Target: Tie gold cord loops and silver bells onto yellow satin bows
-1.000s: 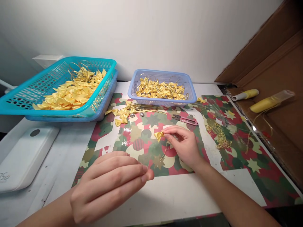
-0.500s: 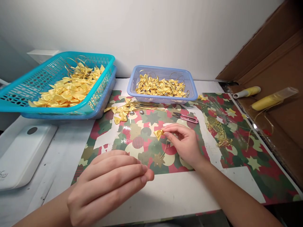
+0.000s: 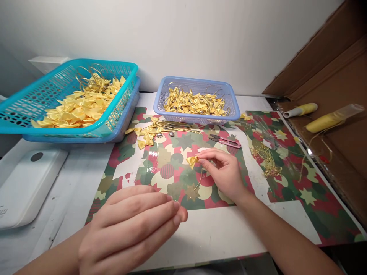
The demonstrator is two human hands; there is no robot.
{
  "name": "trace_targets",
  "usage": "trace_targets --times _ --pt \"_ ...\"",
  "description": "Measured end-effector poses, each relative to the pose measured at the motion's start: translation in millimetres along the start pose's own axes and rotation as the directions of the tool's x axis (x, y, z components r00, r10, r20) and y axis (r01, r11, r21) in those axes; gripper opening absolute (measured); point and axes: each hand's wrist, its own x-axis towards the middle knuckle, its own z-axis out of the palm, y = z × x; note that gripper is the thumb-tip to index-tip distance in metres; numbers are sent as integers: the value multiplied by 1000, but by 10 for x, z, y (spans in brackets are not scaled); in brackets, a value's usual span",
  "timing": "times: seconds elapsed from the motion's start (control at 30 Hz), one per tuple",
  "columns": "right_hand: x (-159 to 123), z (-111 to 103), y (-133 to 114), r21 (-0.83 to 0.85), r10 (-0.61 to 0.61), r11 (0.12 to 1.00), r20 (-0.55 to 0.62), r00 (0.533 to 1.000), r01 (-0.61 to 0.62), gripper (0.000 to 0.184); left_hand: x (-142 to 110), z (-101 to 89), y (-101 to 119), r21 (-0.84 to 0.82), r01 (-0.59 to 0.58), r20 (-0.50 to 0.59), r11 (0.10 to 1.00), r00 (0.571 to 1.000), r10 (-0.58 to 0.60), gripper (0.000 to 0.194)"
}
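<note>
Over patterned paper (image 3: 176, 179), right fingers (image 3: 211, 154) pinching bow (image 3: 191, 162), white device (image 3: 31, 183), lettering (image 3: 2, 210) unreadable

Grey lettering (image 3: 3, 210) on white device (image 3: 32, 183): cut off, unreadable.

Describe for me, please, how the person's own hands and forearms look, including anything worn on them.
The left hand and right hand are ungloved, with slender fingers and short nails where these show. No ring, watch or bracelet is visible. Both forearms are bare as far as the view reaches, with no sleeve or marking in sight.
</note>
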Motion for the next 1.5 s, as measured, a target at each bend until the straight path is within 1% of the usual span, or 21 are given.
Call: trace_targets --times 0.1,0.17,0.23,0.27,0.3,0.33,0.37,0.43,0.47,0.53,0.57,0.63,0.7,0.8,0.87,1.07,1.17,1.27,1.33,1.43,1.5 --pt "-5 2 3 6 0 1000 -1 1000 0 10 31 8 -54 -37 -21 -15 999 1000 20 40" --pt "-14 8 2 24 13 1000 5 1000 -14 11 106 39 -151 -98 -20 -19 995 1000 18 31" --pt "-24 17 -7 39 26 999 18 1000 -27 12 217 103 -282 -174 72 -2 982 997 -74 20" --pt "-27 23 -15 40 26 999 29 999 -27 12 274 147 -350 -205 178 -29 962 982 -188 19" --pt "-30 29 -24 37 21 999 42 999 -22 11 327 194 -413 -268 336 27 903 940 -341 21" --pt "-32 35 -34 32 11 999 57 998 -13 11 370 243 -470 -359 488 170 796 872 -459 22" --pt "-32 42 -45 26 0 1000 72 997 -2 11 402 291 -519 -437 595 318 674 804 -503 26" --pt "-30 53 -64 14 -17 1000 105 994 15 12 429 371 -591 -502 745 566 440 667 -485 31" --pt "-29 58 -70 8 -25 1000 117 993 24 13 428 400 -616 -504 790 647 349 613 -453 31" --pt "-26 65 -78 -2 -42 999 134 990 43 14 416 436 -653 -490 841 735 229 539 -411 30" --pt "-24 68 -79 -6 -51 999 138 989 52 15 410 443 -665 -491 850 753 193 525 -397 31" --pt "-22 73 -77 -12 -66 998 137 988 69 15 407 445 -683 -512 844 755 157 530 -386 33" --pt "-22 80 -72 -16 -75 997 147 986 78 15 416 439 -691 -521 838 740 160 537 -404 33" --pt "-26 98 -66 -13 -72 997 180 981 76 14 431 435 -696 -480 852 709 209 516 -480 26" --pt "-30 110 -61 11 -46 999 186 981 45 13 425 441 -707 -469 858 701 208 505 -504 23" --pt "-44 101 -14 165 137 977 13 991 -137 7 353 487 -772 -623 782 666 -31 509 -546 18" --pt "-59 97 -6 185 162 970 -1 987 -159 8 319 507 -790 -649 758 643 -64 501 -579 18" --pt "-73 115 -24 221 168 959 59 984 -177 10 277 525 -799 -630 775 642 -46 487 -592 31" --pt "-74 129 -36 256 151 952 89 985 -169 11 254 537 -800 -633 774 627 19 527 -574 28" --pt "-65 136 -39 286 149 943 95 984 -170 11 243 546 -789 -697 694 508 179 655 -560 8" --pt "-60 130 -34 288 168 939 92 982 -187 10 251 545 -771 -711 651 446 265 709 -546 7"
